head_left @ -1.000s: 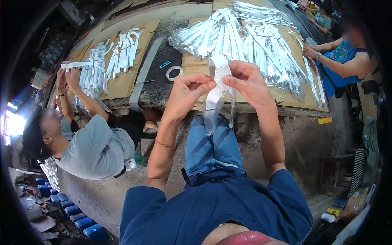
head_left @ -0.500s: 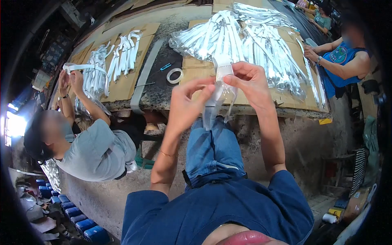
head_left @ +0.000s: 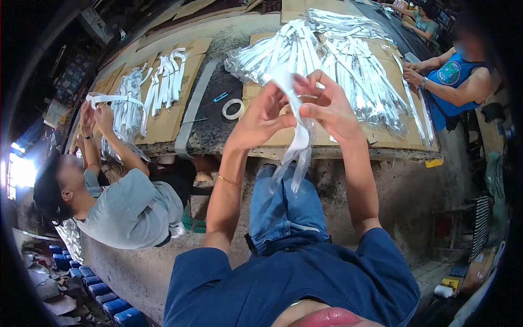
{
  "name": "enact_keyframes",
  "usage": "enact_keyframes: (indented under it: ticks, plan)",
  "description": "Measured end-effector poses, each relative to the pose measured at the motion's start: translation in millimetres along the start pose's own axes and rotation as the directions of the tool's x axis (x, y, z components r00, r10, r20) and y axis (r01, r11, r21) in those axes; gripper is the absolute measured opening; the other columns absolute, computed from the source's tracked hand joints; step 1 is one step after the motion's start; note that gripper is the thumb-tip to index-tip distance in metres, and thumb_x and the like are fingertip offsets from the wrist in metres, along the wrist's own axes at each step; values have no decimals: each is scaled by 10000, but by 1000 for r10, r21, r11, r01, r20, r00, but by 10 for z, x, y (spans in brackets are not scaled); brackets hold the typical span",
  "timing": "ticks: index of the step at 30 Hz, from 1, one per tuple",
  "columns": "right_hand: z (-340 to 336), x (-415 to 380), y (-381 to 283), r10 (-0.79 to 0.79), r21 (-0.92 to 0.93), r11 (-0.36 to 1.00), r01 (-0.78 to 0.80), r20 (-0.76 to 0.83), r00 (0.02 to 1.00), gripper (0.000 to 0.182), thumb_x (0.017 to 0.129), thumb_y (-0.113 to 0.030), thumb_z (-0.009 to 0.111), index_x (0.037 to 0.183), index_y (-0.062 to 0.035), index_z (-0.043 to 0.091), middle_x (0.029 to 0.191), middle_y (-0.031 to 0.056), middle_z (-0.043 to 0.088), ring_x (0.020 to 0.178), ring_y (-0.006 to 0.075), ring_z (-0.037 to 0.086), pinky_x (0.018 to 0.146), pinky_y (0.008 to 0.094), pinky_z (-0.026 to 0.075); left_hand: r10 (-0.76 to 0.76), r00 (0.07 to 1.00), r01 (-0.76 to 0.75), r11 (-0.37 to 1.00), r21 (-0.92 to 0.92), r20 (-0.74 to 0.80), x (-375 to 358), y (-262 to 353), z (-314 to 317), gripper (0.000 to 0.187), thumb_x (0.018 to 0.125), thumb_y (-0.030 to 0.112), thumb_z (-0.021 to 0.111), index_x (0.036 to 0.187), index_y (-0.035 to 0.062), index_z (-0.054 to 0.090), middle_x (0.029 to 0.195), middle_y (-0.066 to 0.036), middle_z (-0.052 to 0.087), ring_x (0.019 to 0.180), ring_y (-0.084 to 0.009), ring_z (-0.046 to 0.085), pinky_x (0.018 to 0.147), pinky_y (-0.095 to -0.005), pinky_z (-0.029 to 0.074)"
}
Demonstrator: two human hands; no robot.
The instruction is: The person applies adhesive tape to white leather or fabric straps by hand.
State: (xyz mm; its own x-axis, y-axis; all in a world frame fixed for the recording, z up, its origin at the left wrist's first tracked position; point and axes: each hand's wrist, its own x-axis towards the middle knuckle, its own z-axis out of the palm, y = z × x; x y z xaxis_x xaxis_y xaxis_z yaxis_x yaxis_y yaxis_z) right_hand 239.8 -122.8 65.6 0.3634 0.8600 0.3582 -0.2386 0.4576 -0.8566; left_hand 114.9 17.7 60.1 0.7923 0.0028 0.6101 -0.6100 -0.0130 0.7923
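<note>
A white strap (head_left: 299, 143), partly in clear plastic, is held up in front of me above the table's near edge. My left hand (head_left: 257, 121) grips it from the left with bent fingers, the thumb against its edge. On the other side my right hand (head_left: 339, 113) pinches the strap between thumb and fingers. Its upper end is blurred by motion, and its lower tails dangle over my jeans. Beyond my hands lies a fanned pile of white straps (head_left: 278, 52) in clear plastic, with another plastic-wrapped pile (head_left: 362, 82) to its right.
Left of my hands, a tape roll (head_left: 234, 116) and a blue cutter (head_left: 220, 97) lie on the dark tabletop. A person in grey (head_left: 125, 212) holds a white strap at left, near more straps (head_left: 173, 73). Another person (head_left: 460, 90) stands at the right edge.
The strap has been raised and turned, its top now tilting left and its tails swinging right. My left hand has moved up and closed in on the strap.
</note>
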Motion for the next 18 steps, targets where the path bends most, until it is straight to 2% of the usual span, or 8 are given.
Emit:
enact_keyframes:
  ticks: [3,7,8,11,12,13,15,18]
  plan:
    - [141,-45,-50,-237,-526,844,108,-186,954,391,743,-66,827,1033,-51,565,1120,81,632,1031,141,613,820,292,505,37,954,-49,998,-31,-297,-85,-16,107,474,783,-2,764,1153,39,471,1188,-175,593,1128,-272,587,942,-388,503]
    - [364,-148,-365,-530,-742,433,512,250,810,469,736,-49,773,1171,-48,598,1239,105,586,1086,230,592,867,362,495,38,893,41,986,164,-449,-148,140,294,429,782,-96,722,1118,24,483,1073,-148,621,1045,-254,621,882,-353,530]
    - [480,-116,-403,-542,-762,309,569,351,764,453,725,-44,762,1155,-46,618,1229,116,595,1077,254,603,857,367,494,189,878,69,858,508,-439,-134,139,318,403,797,-87,698,1151,-5,521,1015,-110,656,930,-179,639,811,-295,516]
    - [458,103,-404,-355,-693,-53,719,686,635,462,703,-91,745,1152,-87,638,1216,60,613,1103,273,600,900,397,490,-132,713,165,986,-18,-689,-88,120,481,315,757,9,715,1052,28,605,950,-81,666,887,-182,652,768,-303,507]
    - [451,145,-362,-381,-719,-22,694,648,659,366,737,-25,672,1098,-85,674,1151,87,659,1040,300,641,874,393,520,-101,704,202,977,63,-703,-73,125,555,276,739,44,707,1003,34,628,971,-82,667,931,-177,652,761,-305,506]
    - [407,209,-308,-380,-720,-21,694,648,660,366,737,-25,672,1098,-85,674,1151,87,659,1040,300,641,874,393,520,283,865,101,710,697,-415,-93,81,352,305,740,9,714,1031,16,623,1018,-95,660,986,-185,644,805,-303,502]
    - [278,427,-204,-411,-701,305,645,514,753,292,773,18,630,1045,-67,693,1022,90,703,909,258,696,794,350,561,149,832,80,921,381,-534,-112,-137,224,378,738,-23,738,1092,-11,606,1034,-108,660,1007,-204,639,861,-309,493]
    - [-88,939,-112,-98,-472,871,132,97,991,233,912,-128,546,1032,40,654,839,139,714,740,194,698,684,306,556,-14,882,186,929,320,-472,-44,-406,10,679,741,-29,775,1330,-16,437,1219,-135,586,1091,-191,589,944,-308,461]
